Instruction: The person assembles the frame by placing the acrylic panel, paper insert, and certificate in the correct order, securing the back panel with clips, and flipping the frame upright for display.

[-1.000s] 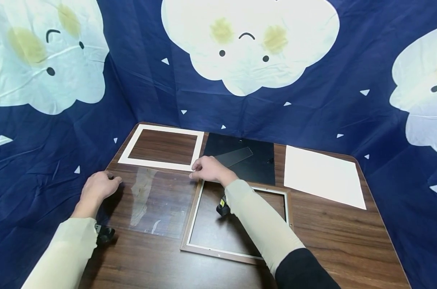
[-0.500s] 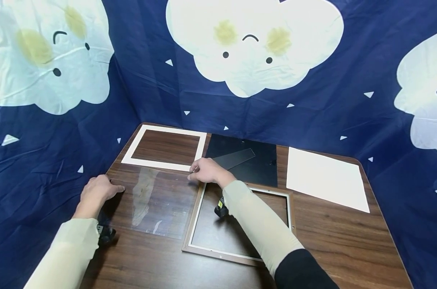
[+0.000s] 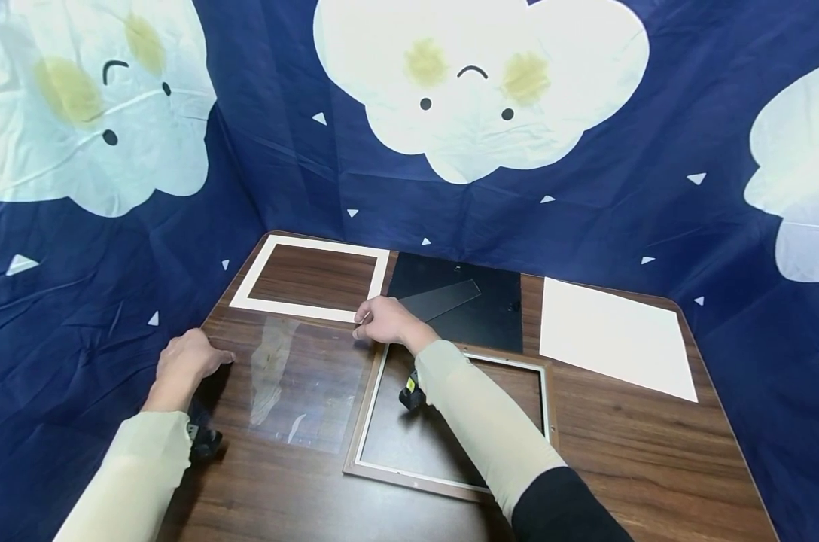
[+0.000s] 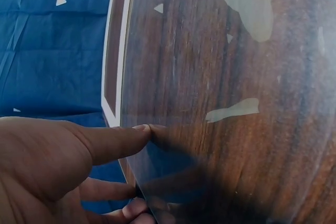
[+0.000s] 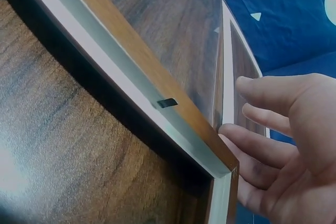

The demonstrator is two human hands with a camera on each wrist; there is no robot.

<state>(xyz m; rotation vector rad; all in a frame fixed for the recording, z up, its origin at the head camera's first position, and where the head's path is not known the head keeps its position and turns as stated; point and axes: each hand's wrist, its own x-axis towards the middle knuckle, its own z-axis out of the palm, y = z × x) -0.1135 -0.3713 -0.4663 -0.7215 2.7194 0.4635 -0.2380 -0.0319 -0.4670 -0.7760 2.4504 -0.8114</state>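
Note:
A clear plastic sheet with pale reflections lies over the wood table, left of a brown picture frame. My left hand is at the sheet's left edge; in the left wrist view its thumb rests on the surface and the fingertips curl at the edge. Near the sheet's far right corner is my right hand, above the frame's corner. The right wrist view shows its thumb apart from the fingers, whose tips reach the sheet's edge beside the white mat.
The white mat lies at the far left. Behind the frame is a black backing board with a stand leg. A white paper sheet lies at the right. Blue cloud-print cloth surrounds the table.
My left thumb has shifted slightly over the sheet, and the fingertips have dropped from sight behind the hand. The right hand has barely moved. The view has shifted a little.

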